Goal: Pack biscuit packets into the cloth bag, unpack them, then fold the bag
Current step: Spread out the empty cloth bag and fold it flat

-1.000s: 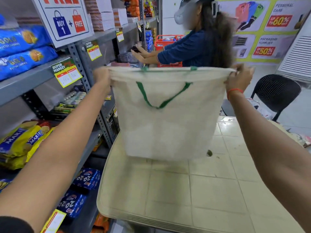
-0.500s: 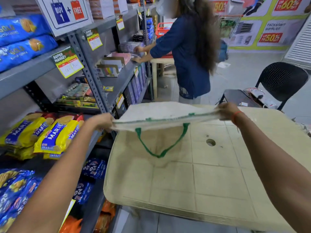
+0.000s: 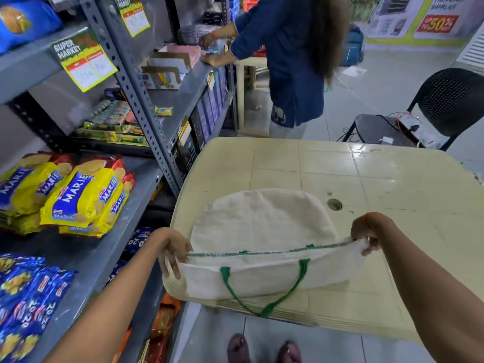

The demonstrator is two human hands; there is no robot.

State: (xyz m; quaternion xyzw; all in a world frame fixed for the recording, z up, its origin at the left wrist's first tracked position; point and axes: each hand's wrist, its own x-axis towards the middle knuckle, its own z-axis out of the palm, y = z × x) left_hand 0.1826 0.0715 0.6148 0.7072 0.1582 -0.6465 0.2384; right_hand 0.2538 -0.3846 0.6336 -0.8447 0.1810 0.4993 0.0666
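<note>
The cream cloth bag (image 3: 264,224) with green handles lies flat on the pale plastic table (image 3: 392,184), its bottom pointing away from me. My left hand (image 3: 174,248) pinches the left corner of its green-stitched mouth. The right corner is pinched by my right hand (image 3: 366,233). The near side of the mouth droops over the table's front edge, and a green handle (image 3: 264,297) hangs below it. Yellow Marie biscuit packets (image 3: 78,195) sit on the grey shelf to the left, with blue packets (image 3: 28,297) on the shelf nearer me.
A grey metal rack (image 3: 141,100) with price tags stands along the left, tight against the table. A person in a dark blue top (image 3: 293,61) works at the shelf beyond the table. A black chair (image 3: 445,106) holding cables stands at the back right. My feet (image 3: 262,349) are below.
I brought the bag down from held up in the air onto the table and laid it flat. Both hands moved down and toward me, still holding the mouth corners.
</note>
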